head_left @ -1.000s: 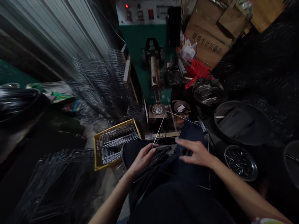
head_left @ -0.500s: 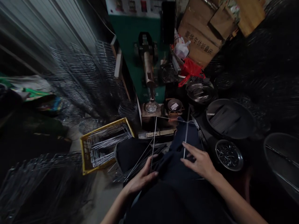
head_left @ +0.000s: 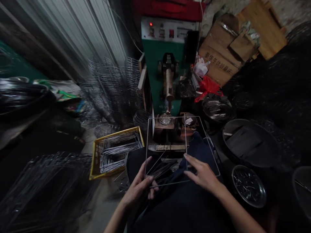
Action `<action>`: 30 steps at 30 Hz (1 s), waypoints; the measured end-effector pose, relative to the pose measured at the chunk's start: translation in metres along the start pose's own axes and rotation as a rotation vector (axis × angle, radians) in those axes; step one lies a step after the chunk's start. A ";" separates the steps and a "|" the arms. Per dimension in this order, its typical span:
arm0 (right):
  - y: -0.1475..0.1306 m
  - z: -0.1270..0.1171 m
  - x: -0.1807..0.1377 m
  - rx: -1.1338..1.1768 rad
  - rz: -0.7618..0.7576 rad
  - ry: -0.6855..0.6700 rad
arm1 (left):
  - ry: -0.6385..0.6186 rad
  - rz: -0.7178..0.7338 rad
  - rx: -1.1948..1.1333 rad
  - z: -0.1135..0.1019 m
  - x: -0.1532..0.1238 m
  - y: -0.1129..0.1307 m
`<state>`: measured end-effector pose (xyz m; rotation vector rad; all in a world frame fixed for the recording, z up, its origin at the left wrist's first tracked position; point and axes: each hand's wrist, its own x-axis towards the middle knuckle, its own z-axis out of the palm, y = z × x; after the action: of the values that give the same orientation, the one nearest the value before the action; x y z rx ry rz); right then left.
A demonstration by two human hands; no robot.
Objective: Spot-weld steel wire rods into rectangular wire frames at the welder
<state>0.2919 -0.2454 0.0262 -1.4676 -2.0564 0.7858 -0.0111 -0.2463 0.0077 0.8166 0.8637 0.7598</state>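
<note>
My left hand [head_left: 139, 184] is closed on the lower left corner of a rectangular wire frame [head_left: 146, 142], which stands tilted up over my lap. My right hand [head_left: 201, 173] pinches the lower part of a straight wire rod [head_left: 185, 137] between thumb and fingers. This rod runs upright across the frame, its top close to the frame's upper bar. Whether the rod is joined to the frame cannot be told. Loose dark wires [head_left: 162, 171] lie on my lap behind the frame.
Ahead stands a green machine [head_left: 155, 77] with a projecting arm above a dish of small metal pieces [head_left: 165, 119]. A yellow crate [head_left: 93, 158] of bent wires is at left. To the right are a large dark pan [head_left: 259, 152] and a bowl of metal bits [head_left: 249, 186].
The view has swung up and left, showing the machine's red-lit panel. The wire frame now faces me more squarely, and my right hand with the rod sits nearer its middle.
</note>
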 end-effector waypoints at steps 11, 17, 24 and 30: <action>-0.018 0.015 0.014 0.029 -0.120 -0.215 | 0.069 0.062 -0.023 -0.010 0.000 -0.003; -0.009 0.016 0.016 0.047 -0.082 -0.234 | 0.076 0.063 -0.048 -0.010 0.006 -0.003; -0.003 0.015 0.019 0.097 -0.054 -0.252 | 0.062 0.048 -0.051 -0.006 0.007 0.004; -0.003 0.010 0.023 0.100 -0.069 -0.258 | 0.056 0.048 -0.065 -0.007 0.011 0.006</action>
<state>0.2762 -0.2258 0.0226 -1.2901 -2.2057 1.0814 -0.0143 -0.2323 0.0064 0.7642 0.8672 0.8520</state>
